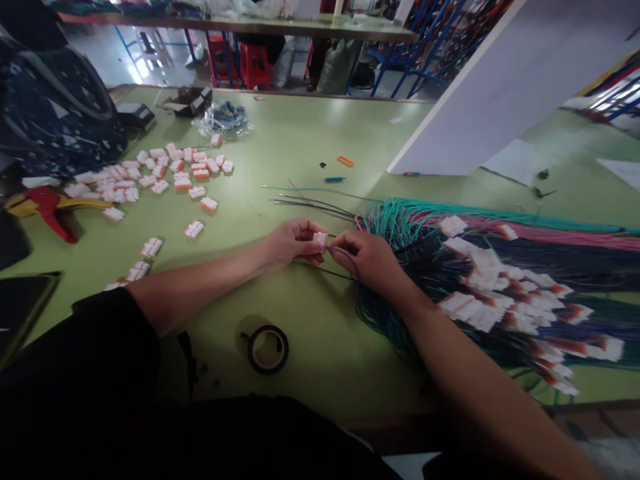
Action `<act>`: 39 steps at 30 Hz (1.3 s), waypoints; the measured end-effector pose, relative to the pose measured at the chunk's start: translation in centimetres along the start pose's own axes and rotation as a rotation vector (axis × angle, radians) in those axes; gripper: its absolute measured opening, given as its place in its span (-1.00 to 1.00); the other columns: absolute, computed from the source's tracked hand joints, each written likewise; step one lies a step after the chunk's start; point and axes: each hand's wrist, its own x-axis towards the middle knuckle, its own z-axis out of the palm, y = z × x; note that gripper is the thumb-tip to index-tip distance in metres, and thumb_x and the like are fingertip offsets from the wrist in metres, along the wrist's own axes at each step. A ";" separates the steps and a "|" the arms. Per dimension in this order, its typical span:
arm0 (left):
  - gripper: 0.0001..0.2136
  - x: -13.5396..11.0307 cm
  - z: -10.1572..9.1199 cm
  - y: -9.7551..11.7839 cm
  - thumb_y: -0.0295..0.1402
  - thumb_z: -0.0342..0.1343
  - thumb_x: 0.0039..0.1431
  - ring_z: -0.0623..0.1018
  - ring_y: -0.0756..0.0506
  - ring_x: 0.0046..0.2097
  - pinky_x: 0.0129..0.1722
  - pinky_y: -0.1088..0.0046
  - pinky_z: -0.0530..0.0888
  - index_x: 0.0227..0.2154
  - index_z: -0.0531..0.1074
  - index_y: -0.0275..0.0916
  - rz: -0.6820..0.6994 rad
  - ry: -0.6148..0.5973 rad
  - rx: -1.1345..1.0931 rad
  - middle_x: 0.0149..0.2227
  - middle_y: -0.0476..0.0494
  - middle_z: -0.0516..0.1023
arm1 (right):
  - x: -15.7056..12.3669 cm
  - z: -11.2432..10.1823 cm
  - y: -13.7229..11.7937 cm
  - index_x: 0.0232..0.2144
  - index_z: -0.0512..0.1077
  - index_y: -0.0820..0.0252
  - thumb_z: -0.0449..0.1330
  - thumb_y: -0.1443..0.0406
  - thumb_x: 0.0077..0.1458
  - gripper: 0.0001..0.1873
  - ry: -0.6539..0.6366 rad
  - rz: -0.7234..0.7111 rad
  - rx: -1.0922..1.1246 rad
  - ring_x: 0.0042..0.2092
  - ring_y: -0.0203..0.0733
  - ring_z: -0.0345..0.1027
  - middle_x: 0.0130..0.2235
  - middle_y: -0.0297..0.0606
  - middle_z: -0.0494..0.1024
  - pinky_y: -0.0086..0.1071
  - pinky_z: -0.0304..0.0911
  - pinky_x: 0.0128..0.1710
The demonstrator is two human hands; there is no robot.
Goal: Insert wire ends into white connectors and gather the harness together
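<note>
My left hand (293,243) is closed on a small white connector (320,239) above the green table (310,147). Close beside it on the right, my right hand (367,259) pinches a thin purple wire (350,260) whose end meets the connector. Dark wires (320,270) trail under both hands. A large bundle of teal, pink and dark wires (500,267), many ending in white connectors, lies right of my right hand.
Several loose white and orange connectors (160,175) are scattered at the left. A roll of black tape (269,348) lies near the front edge. A red and yellow hand tool (50,207) rests far left. A white panel (500,87) stands at the back right.
</note>
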 end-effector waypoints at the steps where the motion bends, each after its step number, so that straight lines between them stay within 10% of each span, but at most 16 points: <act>1: -0.69 0.0 0.0 0.0 -0.40 0.31 -0.21 0.47 0.08 -0.53 -0.45 0.52 0.43 -0.44 0.29 -0.32 -0.002 0.004 -0.001 -0.57 0.07 0.44 | 0.0 0.0 0.0 -0.61 0.35 0.24 0.08 0.25 -0.10 -0.82 0.000 0.000 -0.011 -0.54 -0.39 0.11 -0.62 -0.38 0.33 -0.50 0.00 -0.51; 13: -0.69 -0.1 -0.1 0.3 -0.44 0.31 -0.21 0.47 0.08 -0.56 -0.49 0.53 0.43 -0.44 0.27 -0.32 -0.012 0.022 0.010 -0.58 0.08 0.45 | -0.1 0.0 -0.6 -0.59 0.37 0.24 0.08 0.15 -0.02 -0.71 -0.114 0.086 0.157 -0.58 -0.40 0.12 -0.62 -0.40 0.32 -0.47 0.00 -0.52; 20: -0.68 -1.3 -1.7 2.6 -0.34 0.32 -0.21 0.48 0.07 -0.56 -0.56 0.59 0.40 -0.42 0.31 -0.31 -0.039 -0.251 0.114 -0.57 0.05 0.46 | 0.5 -0.5 0.1 -0.46 0.38 0.25 0.04 0.15 0.04 -0.73 -0.182 0.146 0.406 -0.48 -0.35 0.28 -0.50 -0.33 0.42 -0.46 0.17 -0.44; 28: -0.88 -4.2 0.2 4.0 -0.48 0.23 -0.15 0.50 -0.03 -0.42 -0.45 0.51 0.44 -0.45 0.49 -0.22 -0.325 -0.914 0.505 -0.49 -0.05 0.51 | 0.2 2.7 -2.9 -0.36 0.45 0.32 -0.01 0.46 0.05 -0.78 -0.454 -0.226 -0.649 -0.25 -0.14 0.34 -0.32 -0.07 0.51 -0.37 0.07 -0.37; 39: -0.76 -3.2 -0.3 2.1 -0.29 0.33 -0.27 0.50 -0.09 -0.47 -0.49 0.41 0.47 -0.46 0.51 -0.21 -0.488 -1.014 0.356 -0.51 -0.06 0.51 | 0.3 3.0 -3.3 -0.34 0.43 0.34 -0.05 0.45 0.06 -0.75 -0.412 -0.154 -0.812 -0.22 -0.09 0.35 -0.32 -0.02 0.49 -0.35 0.04 -0.39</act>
